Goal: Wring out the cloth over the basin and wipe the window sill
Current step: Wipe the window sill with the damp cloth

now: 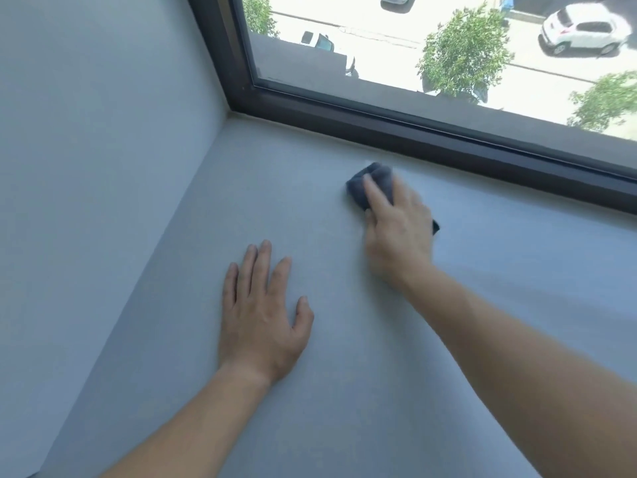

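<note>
While the right hand pressed down on a dark blue-grey cloth, the left hand lay flat on the window sill, palm down, its fingers spread a little apart and holding nothing. The cloth was bunched under the right hand on the far part of the sill, just beside the dark window frame though not clearly touching it; most of it showed ahead of the fingertips, and a small dark corner stuck out from under the far side of the palm. The right fingers lay close together over the top of the cloth, pushing it against the sill rather than curling round it, and the hand looked slightly blurred. Both forearms were bare and reached in from the near edge, the right one crossing from the lower right. The sill itself was a pale blue-grey, smooth surface that met a side wall of the same colour on the left, forming a corner under the frame. A faint lighter patch showed on the sill just beyond the cloth. Through the glass I could see a sunlit street below, with a white car parked at the top right and a few green trees along the road.
</note>
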Demonstrator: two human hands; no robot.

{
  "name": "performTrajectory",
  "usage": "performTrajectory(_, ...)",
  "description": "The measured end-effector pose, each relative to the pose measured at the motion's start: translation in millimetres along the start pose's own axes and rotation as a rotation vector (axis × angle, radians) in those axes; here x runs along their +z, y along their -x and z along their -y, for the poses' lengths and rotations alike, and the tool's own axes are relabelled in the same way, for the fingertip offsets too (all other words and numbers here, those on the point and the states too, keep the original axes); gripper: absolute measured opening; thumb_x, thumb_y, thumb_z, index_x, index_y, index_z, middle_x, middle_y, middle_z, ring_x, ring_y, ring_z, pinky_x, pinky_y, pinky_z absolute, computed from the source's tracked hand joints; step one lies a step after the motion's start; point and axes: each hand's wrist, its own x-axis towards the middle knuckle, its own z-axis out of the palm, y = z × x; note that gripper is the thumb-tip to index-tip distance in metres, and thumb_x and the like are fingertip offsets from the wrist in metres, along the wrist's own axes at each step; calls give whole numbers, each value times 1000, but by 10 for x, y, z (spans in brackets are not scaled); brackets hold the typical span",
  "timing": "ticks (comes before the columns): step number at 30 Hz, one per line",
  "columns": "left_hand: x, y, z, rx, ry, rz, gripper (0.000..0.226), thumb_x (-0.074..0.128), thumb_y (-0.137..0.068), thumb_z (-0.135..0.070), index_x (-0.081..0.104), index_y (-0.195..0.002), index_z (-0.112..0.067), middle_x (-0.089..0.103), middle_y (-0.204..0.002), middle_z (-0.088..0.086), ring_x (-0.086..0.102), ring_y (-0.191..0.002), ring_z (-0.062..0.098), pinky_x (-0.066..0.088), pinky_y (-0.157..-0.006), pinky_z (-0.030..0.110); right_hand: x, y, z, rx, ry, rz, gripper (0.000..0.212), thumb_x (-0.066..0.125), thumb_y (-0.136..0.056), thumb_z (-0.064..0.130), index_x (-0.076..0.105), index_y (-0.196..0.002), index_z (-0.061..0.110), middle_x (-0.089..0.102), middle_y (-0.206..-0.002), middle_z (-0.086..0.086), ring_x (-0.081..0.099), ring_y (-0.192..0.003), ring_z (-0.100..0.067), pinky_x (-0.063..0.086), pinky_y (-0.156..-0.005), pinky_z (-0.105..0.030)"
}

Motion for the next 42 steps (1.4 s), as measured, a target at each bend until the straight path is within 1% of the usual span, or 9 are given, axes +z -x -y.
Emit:
performTrajectory(4,-16,4,12,2,12,6,63,41,-86,-46,49,-140,-14,30,-160,11,20,-151,27,17,-121,51,59,286,231,-415,10,204,57,49,-90,25,43,-146,34,39,-151,-6,41,-129,-31,36,-104,-43)
performTrajectory(9,32,7,39,23,14,-1,63,42,-84,-45,51,-138,-13,33,-158,15,22,-149,31,18,-120,53,48,-84,-63,290,2,-69,52,46,-96,21,41,-148,29,41,-147,-10,39,-131,-35,30,-111,-42)
performTrajectory(15,39,16,71,26,73,20,62,40,-87,-41,47,-140,-11,30,-159,14,17,-151,29,13,-121,52,84,328,310,-341,2,148,51,48,-94,23,48,-144,29,42,-149,-7,42,-124,-30,33,-105,-40)
performTrajectory(21,19,-6,82,46,128,-27,63,39,-84,-38,48,-139,-8,34,-157,16,22,-149,31,12,-121,52,-31,71,-46,238,8,-103,47,46,-96,22,48,-143,30,48,-140,-5,45,-123,-34,35,-100,-36)
performTrajectory(25,-63,59,142,44,354,-61,70,37,-85,-32,31,-147,1,33,-156,19,22,-149,31,10,-122,50,144,744,556,-116,-16,35,50,50,-93,26,48,-143,30,45,-143,-6,42,-119,-28,33,-103,-38)
performTrajectory(28,-157,256,303,81,267,-50,67,37,-86,-34,38,-144,-1,33,-157,19,21,-150,31,10,-122,52,61,877,451,-312,-20,144,47,44,-96,30,48,-143,31,42,-148,-7,42,-124,-29,33,-106,-39)
performTrajectory(34,-106,590,650,144,28,49,69,34,-89,-46,39,-149,-10,26,-161,15,17,-151,31,11,-120,57,9,395,141,217,-4,-56,52,46,-97,23,42,-148,29,40,-150,-7,39,-132,-34,30,-110,-39)
performTrajectory(40,-102,610,654,150,-43,85,73,34,-89,-46,33,-152,-10,18,-164,14,9,-153,28,11,-120,57,105,1318,646,-381,-13,200,55,52,-95,20,41,-148,33,34,-155,-7,30,-141,-28,23,-117,-39)
performTrajectory(42,-111,601,659,153,-57,89,73,34,-89,-46,33,-152,-9,18,-164,15,9,-153,28,12,-120,58,31,1023,366,-377,27,186,53,52,-96,21,42,-147,32,37,-152,-8,36,-135,-32,29,-112,-40)
